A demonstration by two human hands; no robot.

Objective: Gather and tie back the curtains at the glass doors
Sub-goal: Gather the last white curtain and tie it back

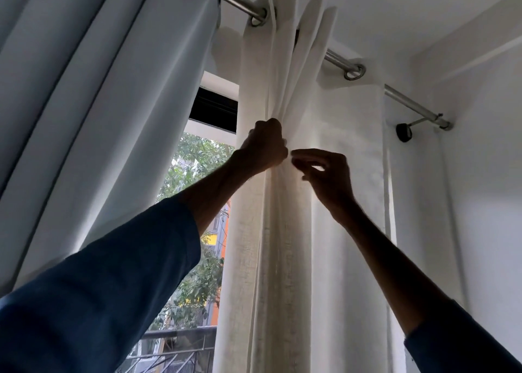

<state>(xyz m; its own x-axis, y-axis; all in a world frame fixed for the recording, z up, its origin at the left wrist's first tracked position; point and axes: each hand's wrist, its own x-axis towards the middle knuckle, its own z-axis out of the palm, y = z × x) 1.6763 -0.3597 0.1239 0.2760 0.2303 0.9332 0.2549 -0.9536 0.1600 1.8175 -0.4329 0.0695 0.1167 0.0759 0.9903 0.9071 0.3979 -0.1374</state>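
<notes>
Nearest the camera, two blue sleeves [107,282] reach up toward the cream curtain [282,231], which serves as the landmark here. The left hand [264,146] is clenched around a bunch of the cream curtain's folds, high up, well below the rod [336,59]. The right hand [324,174] sits just beside it, on the curtain's front; its fingers [300,153] are curled in a pinch that seems to nip at the fabric, but whether anything is actually caught between them cannot be told against the backlight.

The cream curtain hangs from its eyelets, its top pleats pushed together, with one wide flat panel to the right not yet drawn in. A thin cord [271,19] runs down its front from above; whether this is the tie is unclear. Left of the cream curtain hangs a grey curtain [93,104], loose and untied. Between the two, the glass door [197,203] shows trees and a railing beyond.

By my reckoning the gathering is partly done on one curtain only; no tie is fastened, and the grey curtain remains to be dealt with.
</notes>
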